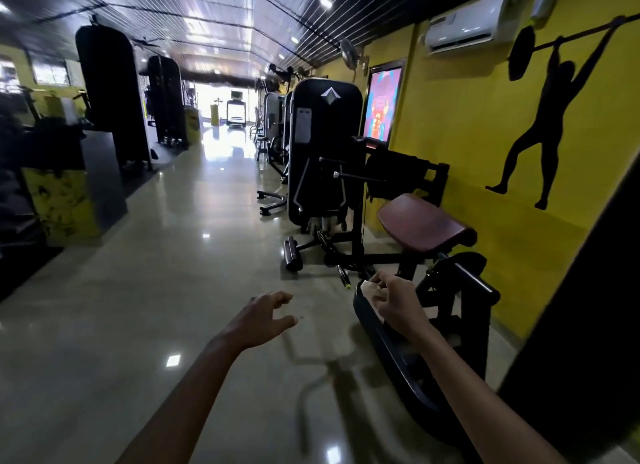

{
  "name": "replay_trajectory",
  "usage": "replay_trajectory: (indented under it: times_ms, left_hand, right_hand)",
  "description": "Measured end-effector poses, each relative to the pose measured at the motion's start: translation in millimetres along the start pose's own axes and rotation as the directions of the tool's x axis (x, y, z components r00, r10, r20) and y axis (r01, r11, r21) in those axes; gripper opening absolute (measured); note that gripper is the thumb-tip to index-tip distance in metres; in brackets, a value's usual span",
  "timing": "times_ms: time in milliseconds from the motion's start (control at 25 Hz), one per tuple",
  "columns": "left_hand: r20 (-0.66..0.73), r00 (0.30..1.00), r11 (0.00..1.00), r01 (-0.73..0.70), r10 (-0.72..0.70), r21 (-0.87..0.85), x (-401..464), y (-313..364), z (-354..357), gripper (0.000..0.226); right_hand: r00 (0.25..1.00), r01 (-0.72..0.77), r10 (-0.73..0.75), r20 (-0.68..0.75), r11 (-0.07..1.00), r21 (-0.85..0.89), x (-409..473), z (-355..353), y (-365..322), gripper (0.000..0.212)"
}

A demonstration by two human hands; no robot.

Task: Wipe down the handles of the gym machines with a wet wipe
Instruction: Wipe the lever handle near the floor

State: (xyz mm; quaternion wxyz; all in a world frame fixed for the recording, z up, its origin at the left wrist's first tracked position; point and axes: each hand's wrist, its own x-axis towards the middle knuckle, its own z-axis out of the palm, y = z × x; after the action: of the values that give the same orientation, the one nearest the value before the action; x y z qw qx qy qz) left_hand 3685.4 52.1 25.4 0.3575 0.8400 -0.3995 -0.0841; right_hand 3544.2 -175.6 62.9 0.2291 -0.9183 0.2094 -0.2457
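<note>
My right hand (394, 302) grips a white wet wipe (369, 286) and presses it on the top end of a black curved machine arm (391, 352) at the lower right. My left hand (263, 316) hovers over the floor to the left of that arm, fingers spread and loosely curled, holding nothing. A short black handle bar (476, 280) sticks out just right of my right hand.
A black weight-stack machine (323, 151) with a maroon seat pad (424, 222) stands ahead on the right against the yellow wall (485, 124). More machines line both sides. A glossy tiled aisle (173, 273) runs down the middle. A dark post (588, 325) rises at far right.
</note>
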Motion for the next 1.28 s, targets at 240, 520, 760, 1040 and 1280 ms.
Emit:
replay_trajectory:
  times_ms: [240, 520, 760, 1040, 1280]
  left_hand:
    - [0.076, 0.997, 1.0, 0.024, -0.024, -0.005, 159, -52, 32, 0.075]
    - [0.146, 0.989, 0.999, -0.004, -0.003, 0.052, 361, -92, 26, 0.078]
    - [0.125, 0.982, 0.983, -0.157, 0.145, 0.094, 540, -110, 22, 0.055]
    - [0.244, 0.909, 0.926, -0.368, 0.339, 0.083, 764, -91, 37, 0.053]
    - [0.4, 0.736, 0.809, -0.587, 0.546, -0.027, 926, -55, 91, 0.056]
  right_hand:
    - [0.999, -0.021, 0.021, 0.031, 1.0, 0.006, 134, 69, 70, 0.009]
    - [0.996, -0.086, 0.087, 0.026, 0.996, -0.037, 311, 121, 126, 0.007]
    - [0.997, -0.062, 0.057, -0.052, 0.994, -0.094, 465, 142, 178, 0.003]
    - [0.97, -0.165, 0.136, -0.202, 0.978, -0.132, 641, 143, 266, 0.021]
    - [0.868, -0.413, 0.324, -0.376, 0.892, -0.185, 708, 108, 340, 0.026]
